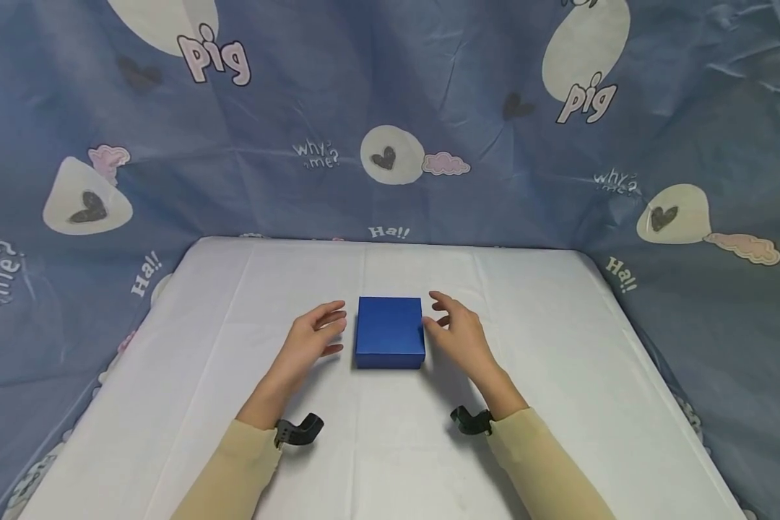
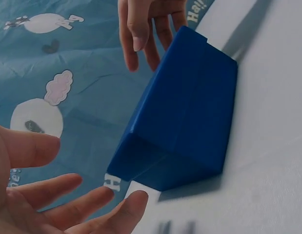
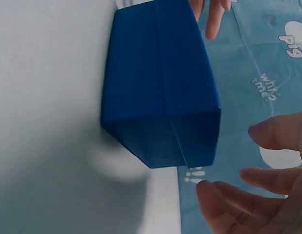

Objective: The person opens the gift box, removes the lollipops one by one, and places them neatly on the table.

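Observation:
A blue lidded box (image 1: 390, 328) sits on the white-covered table between both hands. In the left wrist view the box (image 2: 185, 107) shows a seam where its lid meets the base, and the right wrist view shows the same box (image 3: 155, 73) from the other side. My left hand (image 1: 310, 339) hovers just left of it, fingers spread and relaxed, a small gap apart. On the other side my right hand (image 1: 460, 332) is held close to the box's right edge with loosely bent fingers; whether the thumb touches the box I cannot tell. Neither hand holds anything.
White cloth covers the table (image 1: 286, 274), with creases running across it. Behind and beside it hangs a blue printed curtain (image 1: 338, 202). Each wrist carries a black strap-mounted device, the left one (image 1: 301, 430) and the right one (image 1: 471, 420).

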The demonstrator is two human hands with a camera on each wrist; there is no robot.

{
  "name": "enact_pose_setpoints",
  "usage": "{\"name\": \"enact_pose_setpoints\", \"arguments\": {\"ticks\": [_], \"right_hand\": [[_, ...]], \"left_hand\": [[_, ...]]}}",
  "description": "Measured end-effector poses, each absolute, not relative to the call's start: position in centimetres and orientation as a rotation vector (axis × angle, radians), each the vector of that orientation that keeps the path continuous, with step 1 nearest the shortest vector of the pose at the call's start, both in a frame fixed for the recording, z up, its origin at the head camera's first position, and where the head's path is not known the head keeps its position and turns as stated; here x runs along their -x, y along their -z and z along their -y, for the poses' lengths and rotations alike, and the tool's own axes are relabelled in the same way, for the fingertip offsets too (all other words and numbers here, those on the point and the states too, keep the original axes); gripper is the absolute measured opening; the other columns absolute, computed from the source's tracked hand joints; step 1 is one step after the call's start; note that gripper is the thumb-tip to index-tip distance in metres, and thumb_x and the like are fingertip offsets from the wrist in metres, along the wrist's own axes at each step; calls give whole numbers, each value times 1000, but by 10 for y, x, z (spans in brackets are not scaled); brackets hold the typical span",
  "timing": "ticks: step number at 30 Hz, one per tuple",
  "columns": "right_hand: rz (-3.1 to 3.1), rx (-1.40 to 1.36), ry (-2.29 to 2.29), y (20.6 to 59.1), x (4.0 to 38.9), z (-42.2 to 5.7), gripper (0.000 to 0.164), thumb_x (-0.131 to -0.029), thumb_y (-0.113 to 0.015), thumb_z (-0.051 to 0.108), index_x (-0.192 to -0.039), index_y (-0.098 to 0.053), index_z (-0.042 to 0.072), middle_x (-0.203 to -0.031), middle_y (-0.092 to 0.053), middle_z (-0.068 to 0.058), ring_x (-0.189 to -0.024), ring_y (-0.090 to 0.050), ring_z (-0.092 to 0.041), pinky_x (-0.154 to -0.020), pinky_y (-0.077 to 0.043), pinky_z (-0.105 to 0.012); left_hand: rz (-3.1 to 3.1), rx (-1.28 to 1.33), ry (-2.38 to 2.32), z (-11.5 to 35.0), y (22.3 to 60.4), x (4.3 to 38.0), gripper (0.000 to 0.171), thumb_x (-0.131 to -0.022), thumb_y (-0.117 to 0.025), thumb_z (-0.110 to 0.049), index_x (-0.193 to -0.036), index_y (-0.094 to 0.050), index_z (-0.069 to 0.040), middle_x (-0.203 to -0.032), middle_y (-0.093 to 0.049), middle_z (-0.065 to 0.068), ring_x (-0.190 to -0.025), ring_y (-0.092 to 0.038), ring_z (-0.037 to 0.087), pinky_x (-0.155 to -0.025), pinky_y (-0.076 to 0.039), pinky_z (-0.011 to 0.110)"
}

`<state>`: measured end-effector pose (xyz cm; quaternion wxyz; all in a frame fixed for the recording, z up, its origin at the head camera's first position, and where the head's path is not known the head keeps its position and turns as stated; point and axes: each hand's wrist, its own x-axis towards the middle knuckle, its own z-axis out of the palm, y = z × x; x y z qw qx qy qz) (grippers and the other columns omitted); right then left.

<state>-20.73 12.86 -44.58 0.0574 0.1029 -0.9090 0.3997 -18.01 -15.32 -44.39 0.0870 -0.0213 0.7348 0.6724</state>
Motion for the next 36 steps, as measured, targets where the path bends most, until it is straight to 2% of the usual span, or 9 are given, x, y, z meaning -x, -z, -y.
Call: {"name": "enact_pose_setpoints", "arguments": {"ticks": [12, 19, 23, 29, 36], "right_hand": [[2763, -250, -1347, 456, 207, -122, 49, -95, -69, 23, -142, -57, 14, -120, -69, -12, -93, -69, -24, -78, -58, -42], [2764, -196, -1507, 461, 206, -119, 50, -94, -70, 18, -142, -57, 11, -114, -70, -10, -86, -70, -19, -63, -61, -32], [2747, -165, -1597, 463, 206, -118, 50, -92, -70, 15, -141, -59, 11, -108, -70, -9, -83, -70, -18, -59, -61, -30], [2740, -142, -1648, 466, 207, -118, 48, -92, -69, 15, -139, -60, 10, -103, -69, -9, -78, -69, -19, -57, -61, -31], [2744, -132, -1696, 466, 207, -119, 47, -92, -68, 16, -139, -60, 11, -101, -68, -11, -74, -68, -19, -60, -62, -37]], "left_hand": [[-2131, 148, -2020, 141, 454, 188, 47, -101, -60, -10, -147, -50, -7, -139, -55, 19, -123, -57, 35, -90, -58, 46], [-2116, 165, -2027, 138, 461, 190, 45, -99, -63, -7, -143, -55, -9, -135, -59, 17, -116, -62, 29, -89, -59, 42], [-2117, 169, -2021, 136, 465, 190, 45, -97, -66, -7, -141, -57, -10, -135, -59, 15, -113, -63, 26, -89, -59, 43], [-2104, 158, -2030, 135, 469, 191, 46, -96, -67, -5, -140, -57, -10, -134, -58, 16, -111, -63, 26, -91, -58, 44], [-2136, 182, -2018, 134, 469, 192, 46, -94, -68, -3, -138, -59, -10, -129, -61, 15, -108, -65, 25, -88, -59, 40]]}}
